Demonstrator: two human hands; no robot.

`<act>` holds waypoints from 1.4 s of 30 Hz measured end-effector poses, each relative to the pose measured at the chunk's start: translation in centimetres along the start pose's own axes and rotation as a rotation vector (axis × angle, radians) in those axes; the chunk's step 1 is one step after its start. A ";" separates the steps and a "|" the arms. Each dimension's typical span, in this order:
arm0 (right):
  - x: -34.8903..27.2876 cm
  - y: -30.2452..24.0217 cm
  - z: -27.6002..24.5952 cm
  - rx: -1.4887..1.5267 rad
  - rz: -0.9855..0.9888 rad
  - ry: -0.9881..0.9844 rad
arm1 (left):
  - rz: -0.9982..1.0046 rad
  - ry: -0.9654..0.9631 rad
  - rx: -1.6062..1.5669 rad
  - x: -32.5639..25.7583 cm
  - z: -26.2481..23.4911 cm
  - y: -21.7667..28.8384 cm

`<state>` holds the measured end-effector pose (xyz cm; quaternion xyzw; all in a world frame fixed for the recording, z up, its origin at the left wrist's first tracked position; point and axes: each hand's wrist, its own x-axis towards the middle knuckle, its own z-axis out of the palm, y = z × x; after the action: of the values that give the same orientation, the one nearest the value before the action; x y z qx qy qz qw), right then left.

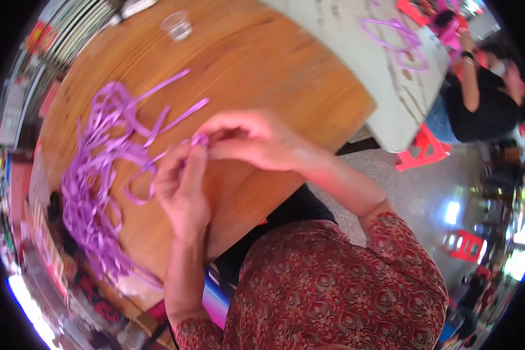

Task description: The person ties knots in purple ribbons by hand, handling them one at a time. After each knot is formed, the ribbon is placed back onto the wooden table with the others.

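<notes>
Ribbon end hidden between pinching fingers.

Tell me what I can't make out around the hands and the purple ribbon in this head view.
- The ribbon piece pinched between both hands: the right hand and left hand cover it, so its shape is hidden.
- The ribbon pile: motion blur and tangling, so single strands cannot be counted.
- The clear cup on the wooden table: too small and blurred to see contents.
- The table's left rim: bent and smeared by the fisheye edge.
</notes>
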<state>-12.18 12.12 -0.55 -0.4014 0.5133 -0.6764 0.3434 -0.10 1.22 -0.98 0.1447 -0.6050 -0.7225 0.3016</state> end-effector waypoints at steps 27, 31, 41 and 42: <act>2.3 -2.1 -2.7 -1.066 -0.799 -0.114 | -0.361 -0.062 -0.056 0.9 -0.6 1.2; 0.9 -2.1 -1.3 -0.849 -0.593 0.016 | -0.244 0.051 0.037 0.7 0.1 1.1; 0.6 -1.7 0.0 -0.642 -0.310 0.067 | -0.166 0.041 0.064 0.5 0.0 0.9; 0.6 -1.6 0.0 -0.643 -0.309 0.068 | -0.166 0.039 0.064 0.5 0.1 0.9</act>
<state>-12.49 11.98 1.16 -0.5392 0.6441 -0.5373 0.0759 -0.29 0.89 0.01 0.2181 -0.6076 -0.7224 0.2478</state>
